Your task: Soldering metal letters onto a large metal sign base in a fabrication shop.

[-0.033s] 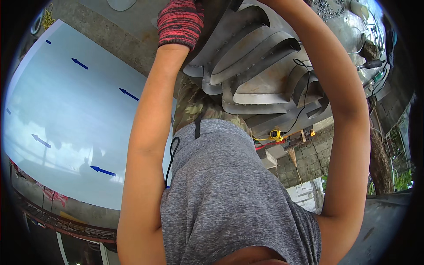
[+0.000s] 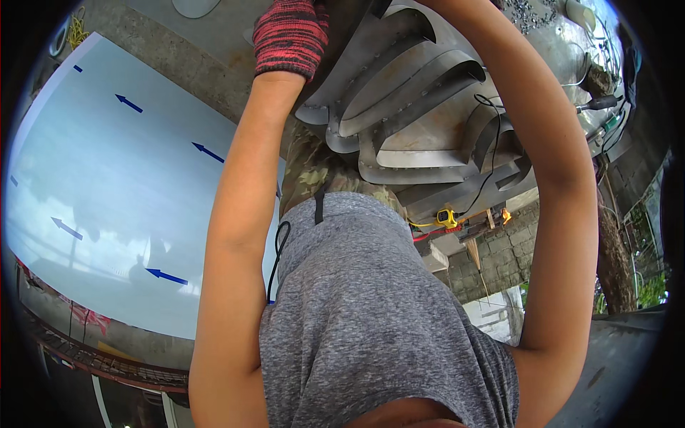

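My left hand, in a red and black knit glove, is at the top edge against a dark grey metal surface. Its fingers run out of the picture or are hidden, so what they hold does not show. My bare right forearm arches over the work to the top edge, and the right hand is beyond the picture. Between the arms lies a grey sheet-metal piece with curved upright strips standing on edge along its outline. Small spots dot the strips' seams.
On the left is a large pale sheet with blue arrows. A black cord crosses the metal to a small yellow and black device. At right are a dark-handled tool, a whitish cup and scattered small bits.
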The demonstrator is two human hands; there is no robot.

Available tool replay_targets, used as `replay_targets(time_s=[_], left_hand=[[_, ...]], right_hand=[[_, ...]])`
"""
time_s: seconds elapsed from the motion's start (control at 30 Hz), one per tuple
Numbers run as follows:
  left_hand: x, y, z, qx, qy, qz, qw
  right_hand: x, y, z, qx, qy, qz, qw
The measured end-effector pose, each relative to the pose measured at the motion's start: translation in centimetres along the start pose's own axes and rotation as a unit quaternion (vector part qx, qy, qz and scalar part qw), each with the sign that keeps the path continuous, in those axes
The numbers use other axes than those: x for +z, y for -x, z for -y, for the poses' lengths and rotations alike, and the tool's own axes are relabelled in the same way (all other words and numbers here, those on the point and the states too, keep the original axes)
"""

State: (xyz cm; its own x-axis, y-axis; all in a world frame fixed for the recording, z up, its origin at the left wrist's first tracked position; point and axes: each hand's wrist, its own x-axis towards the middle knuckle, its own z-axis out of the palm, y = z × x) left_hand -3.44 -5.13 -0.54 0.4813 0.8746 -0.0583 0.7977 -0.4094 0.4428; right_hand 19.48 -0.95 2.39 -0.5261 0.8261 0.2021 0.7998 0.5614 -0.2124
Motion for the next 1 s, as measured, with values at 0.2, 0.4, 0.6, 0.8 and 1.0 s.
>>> replay_targets(time_s=[0.2,0.4,0.6,0.8,1.0], left_hand=[[0.7,0.8,0.9,0.035,0.022,-0.038,0.998],[0.3,0.8,0.8,0.031,0.049,-0.019,0.998],[0.0,0.4,0.7,0.022,0.008,0.008,1.000],[0.0,0.7,1.2,0.045,0.025,-0.017,0.999],[-0.4,-0.5,-1.0,-0.130,0.118,0.050,0.983]], right_hand=[[0.2,0.1,0.2,0.013,0.010,-0.006,1.000],[0.2,0.5,0.1,0.018,0.004,-0.008,1.000],[0.1,0.4,0.2,0.011,0.019,0.000,1.000],[0.1,0.2,0.2,0.007,0.012,-0.005,1.000],[0.5,0.6,0.0,0.011,-0.002,-0.018,1.000]])
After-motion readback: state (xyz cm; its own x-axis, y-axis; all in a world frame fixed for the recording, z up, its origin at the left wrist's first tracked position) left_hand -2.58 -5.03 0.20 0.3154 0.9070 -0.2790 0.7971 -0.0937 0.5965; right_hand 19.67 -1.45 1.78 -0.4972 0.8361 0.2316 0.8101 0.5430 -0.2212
